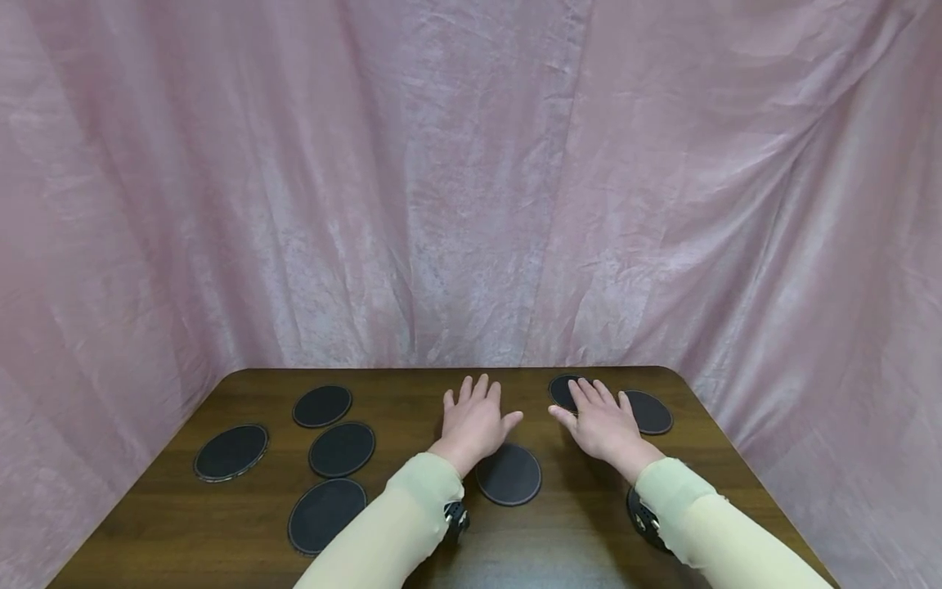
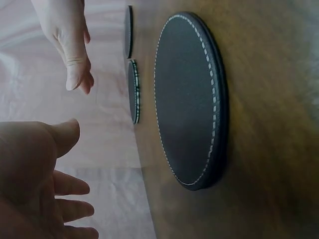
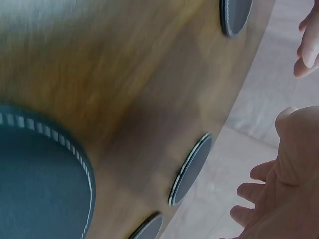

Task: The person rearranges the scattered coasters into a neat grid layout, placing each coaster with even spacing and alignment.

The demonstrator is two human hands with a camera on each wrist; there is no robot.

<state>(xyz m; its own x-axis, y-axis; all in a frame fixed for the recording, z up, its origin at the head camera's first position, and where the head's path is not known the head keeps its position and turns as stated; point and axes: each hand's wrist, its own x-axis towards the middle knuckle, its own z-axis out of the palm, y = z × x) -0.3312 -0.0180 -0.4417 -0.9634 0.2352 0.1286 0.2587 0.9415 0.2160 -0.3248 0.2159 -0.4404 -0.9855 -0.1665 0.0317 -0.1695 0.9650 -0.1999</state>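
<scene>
Above the wooden table my left hand [image 1: 474, 421] is held palm down, its fingers spread and straight. Just below its wrist lies a round black coaster [image 1: 509, 476] with pale stitching round the edge. My right hand [image 1: 602, 424] also hovers with fingers extended and thumb out to the side, holding nothing. It partly covers a far coaster [image 1: 561, 394] in the head view, and another coaster [image 1: 649, 413] lies beside it. In the right wrist view, a large stitched coaster [image 3: 40, 184] shows close beneath the right wrist. A gap separates both hands from the tabletop in the wrist views.
On the left half of the table [image 1: 243, 523] lie more black coasters: one at the back [image 1: 322, 406], one in the middle [image 1: 342, 450], one nearer [image 1: 324, 517] partly behind my left sleeve, and one farther left [image 1: 231, 452]. A pink curtain [image 1: 471, 180] hangs behind.
</scene>
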